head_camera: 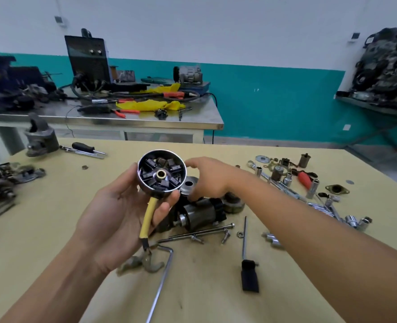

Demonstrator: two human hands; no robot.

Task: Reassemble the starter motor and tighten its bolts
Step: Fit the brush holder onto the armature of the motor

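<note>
Workbench: gripping brush end cap [161,174] in left hand [120,213], thumb and fingers curled round its rim, yellow lead [149,217] dangling, just above armature [200,213] lying on table [216,287]; stretching index finger of right hand [206,178] toward that rim, other fingers bent downward, grip impossible to tell.

- Bare tabletop [53,217] lies open on the near left, outside the left hand [113,220] and the brush-holder cap [161,174] it grips.
- Between the forearms, an L-shaped bar [162,276] and a black-handled tool [249,276] lie in the way.
- Below both hands, the armature [200,213] and long bolts [200,231] crowd the centre.
- Sockets and wrenches [309,190] clutter the right side.
- The far strip beyond the right hand [206,178] is bare.
</note>
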